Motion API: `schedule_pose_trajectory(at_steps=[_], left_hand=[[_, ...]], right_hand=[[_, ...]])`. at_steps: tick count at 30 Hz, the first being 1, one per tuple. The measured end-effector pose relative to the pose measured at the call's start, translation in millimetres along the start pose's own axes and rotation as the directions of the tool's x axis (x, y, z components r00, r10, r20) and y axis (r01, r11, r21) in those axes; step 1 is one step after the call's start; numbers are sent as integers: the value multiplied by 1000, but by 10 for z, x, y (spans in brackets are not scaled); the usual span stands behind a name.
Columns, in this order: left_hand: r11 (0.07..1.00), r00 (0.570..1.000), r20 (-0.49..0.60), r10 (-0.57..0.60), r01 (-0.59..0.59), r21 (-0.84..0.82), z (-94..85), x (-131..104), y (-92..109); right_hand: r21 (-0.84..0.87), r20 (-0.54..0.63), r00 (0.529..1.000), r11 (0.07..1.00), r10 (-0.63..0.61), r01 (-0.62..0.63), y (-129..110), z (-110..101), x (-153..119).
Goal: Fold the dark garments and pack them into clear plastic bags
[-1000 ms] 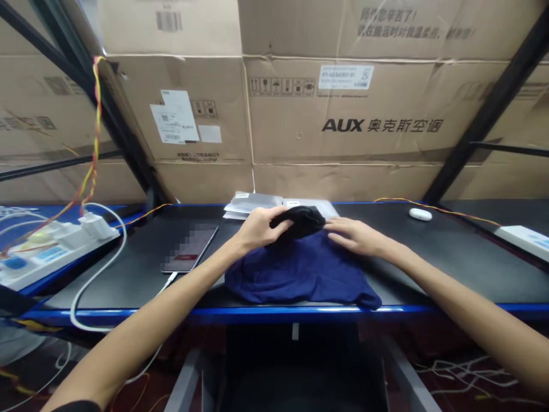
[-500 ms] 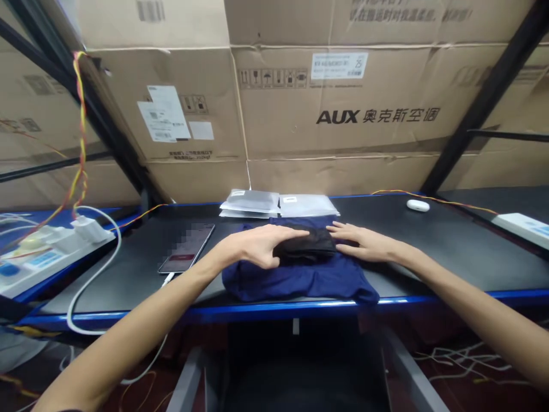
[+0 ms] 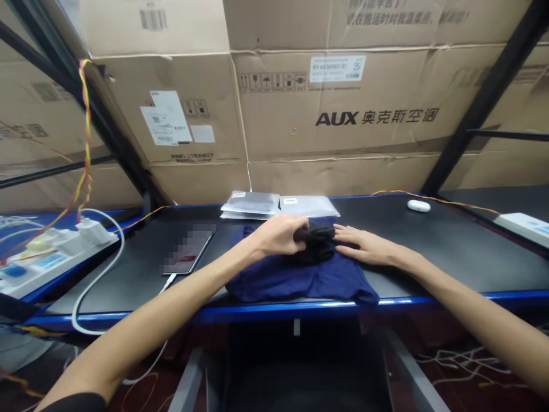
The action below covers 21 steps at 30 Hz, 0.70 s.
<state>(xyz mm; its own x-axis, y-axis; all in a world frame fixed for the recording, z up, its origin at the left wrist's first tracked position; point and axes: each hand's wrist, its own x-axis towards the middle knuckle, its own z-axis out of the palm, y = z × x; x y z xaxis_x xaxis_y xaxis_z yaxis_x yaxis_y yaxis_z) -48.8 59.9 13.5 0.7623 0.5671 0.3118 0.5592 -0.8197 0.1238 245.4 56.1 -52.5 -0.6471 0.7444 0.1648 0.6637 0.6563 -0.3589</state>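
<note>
A dark blue cloth [image 3: 295, 280] lies spread at the front edge of the table. On it rests a bunched black cloth [image 3: 315, 246]. My left hand [image 3: 283, 234] has its fingers closed round the left part of the black cloth. At the right side of both cloths, my right hand [image 3: 364, 245] lies flat, fingers apart, its fingertips by the edge of the black cloth.
Behind the cloths lie flat translucent packets [image 3: 309, 205]. A phone [image 3: 189, 252] with a white cable is at the left, near a power strip [image 3: 51, 252]. A white case [image 3: 418, 206] and another strip [image 3: 523, 228] are at the right. Cardboard boxes [image 3: 343, 137] stand behind.
My left hand has moved right and closed on the black cloth, which is now bunched up. My right hand has stayed almost where it was.
</note>
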Motion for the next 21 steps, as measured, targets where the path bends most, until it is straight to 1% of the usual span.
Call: schedule_pose_trajectory(at_steps=[2, 4, 6, 8, 10, 12, 14, 16, 19, 21], left_hand=[[994, 985, -134, -113, 111, -20, -3, 97, 137], [985, 966, -192, -171, 173, -7, 44, 184, 257], [980, 967, -167, -192, 199, 21, 141, 236, 347], [975, 974, -77, -214, 217, 42, 258, 243, 402], [978, 979, 25, -204, 203, 39, 356, 214, 428], [984, 982, 66, -175, 175, -1, 404, 172, 434], [984, 985, 45, -166, 169, -63, 405, 140, 426], [977, 984, 10, -177, 177, -120, 381, 128, 408], [959, 979, -32, -201, 190, -210, 349, 143, 365], [933, 966, -64, -250, 223, -282, 342, 162, 331]], right_hand=[[14, -42, 999, 1000, 0, 0, 12, -13, -6], [37, -120, 993, 999, 15, -11, 13, -36, -17], [59, -203, 978, 997, 54, -43, -9, -64, -30], [82, -263, 959, 993, 107, -88, -55, -86, -43], [89, -268, 952, 988, 148, -129, -114, -89, -51], [65, -233, 961, 988, 151, -139, -173, -72, -50], [22, -204, 972, 993, 120, -118, -225, -45, -46], [-4, -207, 975, 996, 86, -89, -269, -27, -45], [15, -216, 973, 997, 76, -75, -325, -29, -55], [34, -211, 974, 997, 80, -75, -349, -37, -63]])
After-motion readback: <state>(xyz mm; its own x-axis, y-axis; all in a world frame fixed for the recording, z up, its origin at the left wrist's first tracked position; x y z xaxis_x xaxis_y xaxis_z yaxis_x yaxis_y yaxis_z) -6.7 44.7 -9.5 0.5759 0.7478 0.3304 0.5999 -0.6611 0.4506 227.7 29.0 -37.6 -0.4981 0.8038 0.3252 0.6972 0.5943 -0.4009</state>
